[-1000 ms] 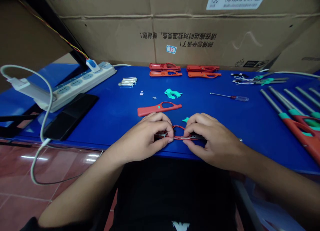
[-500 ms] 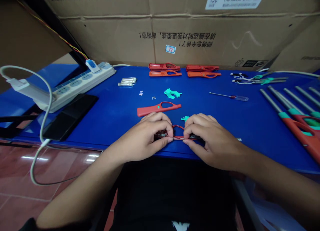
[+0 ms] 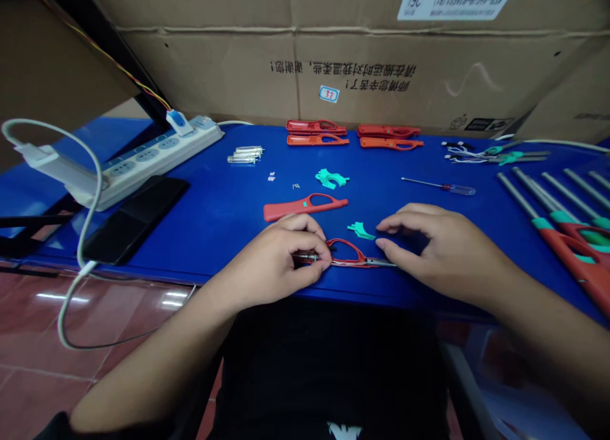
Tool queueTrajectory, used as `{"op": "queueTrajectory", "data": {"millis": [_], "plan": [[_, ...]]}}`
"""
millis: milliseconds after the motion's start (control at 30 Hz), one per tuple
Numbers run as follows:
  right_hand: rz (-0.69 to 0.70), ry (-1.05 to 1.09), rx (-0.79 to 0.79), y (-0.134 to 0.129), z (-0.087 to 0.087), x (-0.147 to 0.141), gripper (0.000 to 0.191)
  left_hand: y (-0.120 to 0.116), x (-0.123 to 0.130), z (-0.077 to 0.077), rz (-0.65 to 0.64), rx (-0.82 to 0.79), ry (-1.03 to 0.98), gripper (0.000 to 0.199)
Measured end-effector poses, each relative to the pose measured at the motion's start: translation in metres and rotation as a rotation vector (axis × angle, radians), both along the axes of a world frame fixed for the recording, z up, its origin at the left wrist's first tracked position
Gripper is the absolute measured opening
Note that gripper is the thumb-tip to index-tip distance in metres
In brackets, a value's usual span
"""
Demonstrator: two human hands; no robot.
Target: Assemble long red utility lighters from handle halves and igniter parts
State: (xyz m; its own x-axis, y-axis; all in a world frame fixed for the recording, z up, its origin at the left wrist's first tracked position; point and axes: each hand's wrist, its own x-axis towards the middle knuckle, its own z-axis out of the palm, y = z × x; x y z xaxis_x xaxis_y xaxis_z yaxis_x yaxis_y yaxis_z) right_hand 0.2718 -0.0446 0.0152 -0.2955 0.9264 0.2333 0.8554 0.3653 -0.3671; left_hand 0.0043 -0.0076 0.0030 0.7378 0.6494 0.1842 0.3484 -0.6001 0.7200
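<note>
Space had opened between the two hands: the right hand (image 3: 445,253) had come away from the work and hung just above the blue table (image 3: 214,237), its fingers (image 3: 405,214) spread and curved, with no visible contact with anything. The left hand (image 3: 271,259) kept its hold, thumb and fingertips pinched on the metal tube (image 3: 305,257) at one end of a red plastic lighter body (image 3: 345,253). With the right hand gone, that body showed plainly at lower centre, near the table's front edge: it lay flat, its open loop handle curved and glossy, with a thin wire along its lower bar and a slim steel rod (image 3: 384,262) poking out to the right. A small teal plastic piece (image 3: 361,231) sat just beyond the right fingertips, apart from them. Above it lay a matte red lighter shell (image 3: 305,206) with a teal square on it, and near the middle of the table a cluster of teal plastic parts (image 3: 331,178). A screwdriver (image 3: 438,187) with a clear handle lay to the right, paired red shells (image 3: 314,132) stood in rows along the far edge, and long-nosed finished lighters (image 3: 567,233) fanned across the right side.
</note>
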Motion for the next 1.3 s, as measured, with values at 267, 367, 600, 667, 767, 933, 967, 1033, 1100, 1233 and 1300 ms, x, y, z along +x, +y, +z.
{"op": "queueTrajectory", "data": {"millis": [267, 367, 600, 667, 767, 933, 967, 1033, 1100, 1233, 1300], "plan": [[0.029, 0.043, -0.013, 0.004, -0.002, -0.011, 0.010, 0.000, 0.001, 0.002, 0.046, 0.075, 0.050, 0.014], [0.081, 0.065, 0.050, -0.003, 0.007, -0.015, 0.008, -0.004, 0.000, 0.005, 0.046, 0.126, 0.067, 0.016], [0.223, 0.054, -0.022, -0.010, 0.014, -0.019, 0.013, -0.013, -0.008, 0.001, 0.030, 0.239, 0.097, 0.014], [0.239, 0.042, -0.021, -0.010, 0.013, -0.020, 0.014, -0.014, -0.009, -0.001, 0.023, 0.235, 0.086, 0.016], [0.247, 0.023, -0.021, -0.011, 0.012, -0.022, 0.014, -0.015, -0.009, -0.003, 0.024, 0.226, 0.071, 0.017], [0.258, 0.030, -0.063, -0.012, 0.008, -0.024, 0.013, -0.014, -0.009, -0.003, 0.017, 0.204, 0.030, 0.017], [0.255, 0.032, -0.066, -0.012, 0.008, -0.024, 0.014, -0.014, -0.008, -0.003, 0.015, 0.203, 0.026, 0.017], [0.246, 0.023, -0.063, -0.012, 0.008, -0.026, 0.015, -0.014, -0.008, -0.004, 0.012, 0.200, 0.016, 0.016], [0.246, -0.003, -0.054, -0.012, 0.008, -0.029, 0.017, -0.014, -0.008, -0.004, 0.012, 0.193, 0.007, 0.016], [0.271, -0.039, -0.037, -0.013, 0.008, -0.035, 0.021, -0.013, -0.008, -0.003, 0.012, 0.185, 0.011, 0.017], [0.278, -0.045, -0.030, -0.014, 0.007, -0.038, 0.022, -0.013, -0.008, -0.003, 0.012, 0.191, 0.015, 0.018]]}}
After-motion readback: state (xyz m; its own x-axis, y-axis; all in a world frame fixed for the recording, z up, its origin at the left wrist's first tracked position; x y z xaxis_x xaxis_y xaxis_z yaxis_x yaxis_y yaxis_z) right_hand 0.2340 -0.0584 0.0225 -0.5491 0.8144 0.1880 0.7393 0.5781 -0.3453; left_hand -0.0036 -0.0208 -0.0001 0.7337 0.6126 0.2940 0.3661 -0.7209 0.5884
